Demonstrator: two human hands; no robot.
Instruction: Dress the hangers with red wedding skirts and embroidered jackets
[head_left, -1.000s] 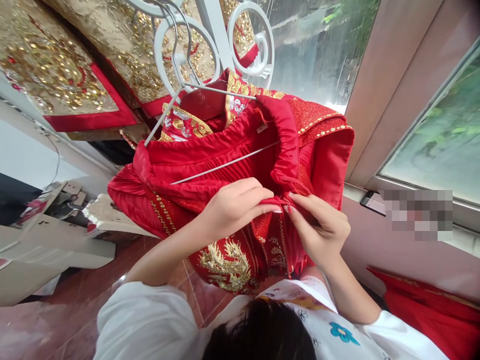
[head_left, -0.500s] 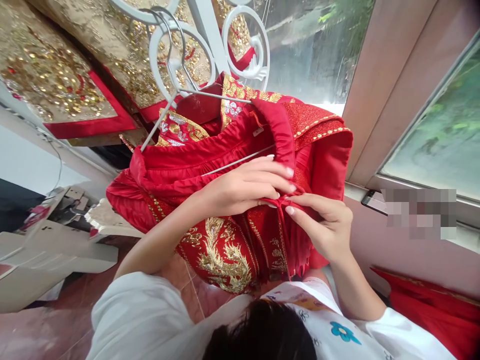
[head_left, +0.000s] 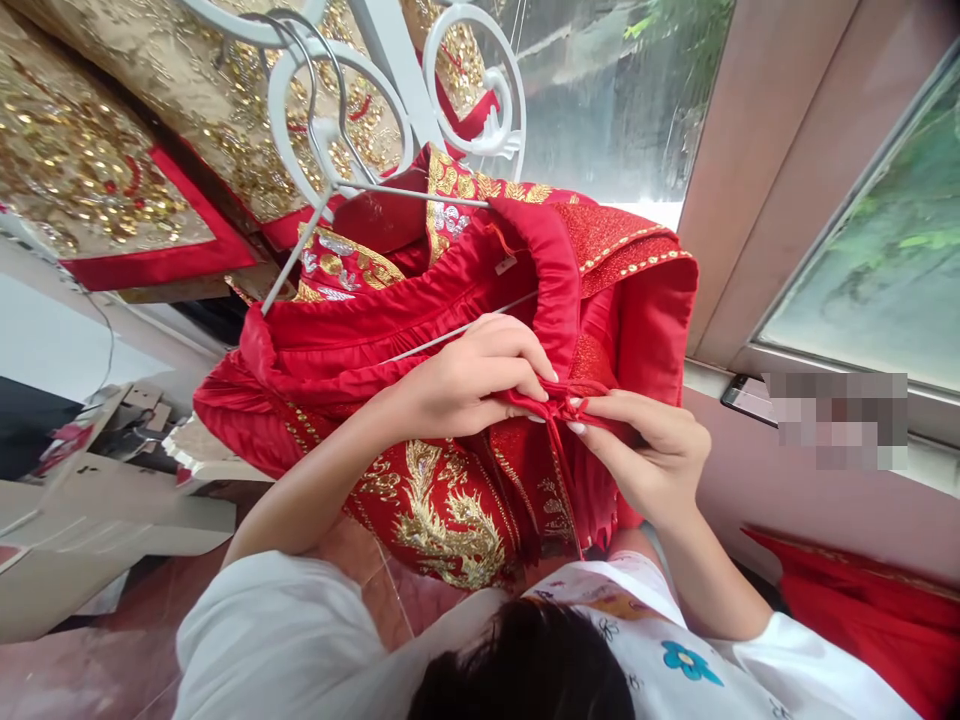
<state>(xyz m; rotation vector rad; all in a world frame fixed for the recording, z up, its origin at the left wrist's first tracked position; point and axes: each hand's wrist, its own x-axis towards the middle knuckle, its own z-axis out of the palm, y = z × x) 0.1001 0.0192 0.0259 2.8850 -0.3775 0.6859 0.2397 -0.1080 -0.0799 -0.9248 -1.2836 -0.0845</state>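
A red skirt [head_left: 360,340] with a gathered waistband and gold embroidery hangs from a grey wire hanger [head_left: 405,190]. At the right end of its waistband is a knotted red drawstring [head_left: 555,425], its loose end trailing down the front. My left hand [head_left: 480,375] is closed on the drawstring just left of the knot, fingers curled over it. On the other side, my right hand [head_left: 649,440] pinches the drawstring between thumb and fingers. Only a short length of cord shows between the two hands. Behind the skirt hangs a red jacket [head_left: 645,290] with gold-trimmed edges.
White scrolled metalwork [head_left: 450,80] holds the hanger hooks. A gold sequined garment [head_left: 82,140] hangs at the upper left. A phone [head_left: 750,398] lies on the window sill at right. A sewing machine table [head_left: 135,520] stands at left, and red cloth [head_left: 862,610] lies lower right.
My left fingers, spread over the waistband before, have curled down onto the drawstring. My right hand keeps its pinch. The view has shifted slightly.
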